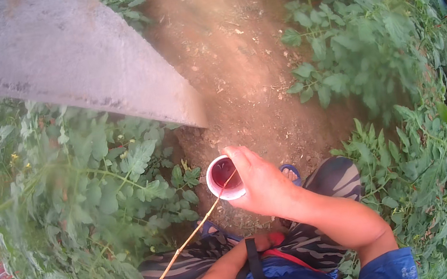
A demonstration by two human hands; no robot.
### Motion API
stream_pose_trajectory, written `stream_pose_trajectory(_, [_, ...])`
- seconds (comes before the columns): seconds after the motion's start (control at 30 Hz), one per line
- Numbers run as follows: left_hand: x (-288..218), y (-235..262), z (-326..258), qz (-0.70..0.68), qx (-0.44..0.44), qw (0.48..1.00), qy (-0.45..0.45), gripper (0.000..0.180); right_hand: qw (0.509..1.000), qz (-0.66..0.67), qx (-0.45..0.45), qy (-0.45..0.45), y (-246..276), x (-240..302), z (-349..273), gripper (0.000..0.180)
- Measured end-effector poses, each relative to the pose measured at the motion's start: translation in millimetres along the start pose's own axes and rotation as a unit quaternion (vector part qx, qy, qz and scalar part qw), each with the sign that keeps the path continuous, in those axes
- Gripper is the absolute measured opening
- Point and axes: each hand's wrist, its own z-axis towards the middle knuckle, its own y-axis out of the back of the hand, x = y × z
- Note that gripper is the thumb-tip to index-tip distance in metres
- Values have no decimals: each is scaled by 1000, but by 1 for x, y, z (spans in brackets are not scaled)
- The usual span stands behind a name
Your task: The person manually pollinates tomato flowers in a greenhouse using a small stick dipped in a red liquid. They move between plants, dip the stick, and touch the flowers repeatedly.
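Note:
A white paper cup with dark red liquid inside is in my right hand, the fingers wrapped round its right side. The cup tilts so its mouth faces up toward me. A thin yellowish stick leans in the cup, one end in the liquid and the other slanting out down to the left. My left hand rests low at my lap, its fingers looking curled beside a small red thing. A black strap crosses in front of that wrist, and what the hand holds is not clear.
Leafy green plants line the right side, and more plants crowd the left. A bare dirt path runs between them. From the upper left a grey concrete beam juts over toward the path. My sandalled feet are below the cup.

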Motion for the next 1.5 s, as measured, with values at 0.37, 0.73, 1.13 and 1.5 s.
stream_pose_trajectory(0.37, [-131, 62, -184, 231, -381, 883, 144, 22, 999, -44, -23, 10, -3, 26, -31, 91])
stream_pose_trajectory(0.73, [-185, 28, -329, -52, -679, 695, -232, 43, 991, -110, -1, 75, -23, 51, -58, 90])
stream_pose_trajectory(1.13, [-197, -1, -383, 21, -675, 693, -251, 18, 964, -218, 19, 148, 4, 86, -91, 83])
stream_pose_trajectory(1.5, [-196, 29, -392, -211, -556, 746, -301, 23, 956, -215, 79, 185, 21, 76, -57, 80])
